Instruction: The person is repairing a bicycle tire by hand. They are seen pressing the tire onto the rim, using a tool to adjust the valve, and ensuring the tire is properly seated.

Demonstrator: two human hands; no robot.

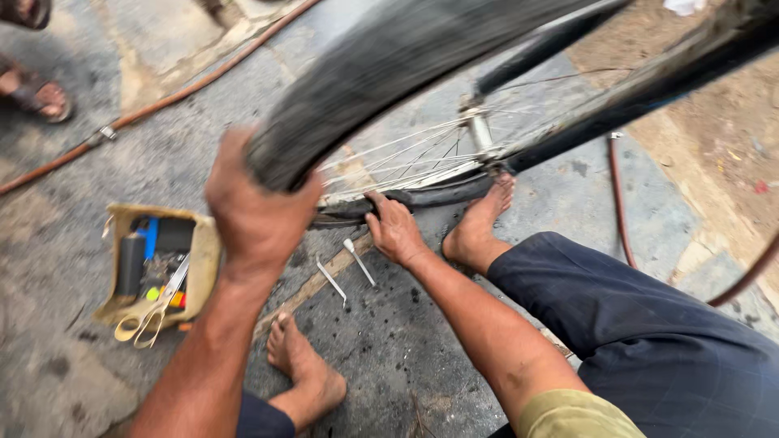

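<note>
Grey, stained concrete ground [73, 268] is seen below, crossed by an orange hose [162, 101]. A black bicycle tyre [381, 65] is gripped from beneath by the left hand [256, 211], its fingers closed around the rubber. The lower part of the tyre, at the spoked rim [422, 158], is pressed by the curled fingers of the right hand [393, 231]. 2 metal tyre levers [345, 268] lie just beside that hand. A cardboard box [203, 264] of tools with scissors [158, 312] sits at left.

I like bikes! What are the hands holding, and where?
The left hand grips the tyre around its outer tread. The right hand presses on the tyre's lower edge by the rim; whether its fingers close around it cannot be told.
</note>
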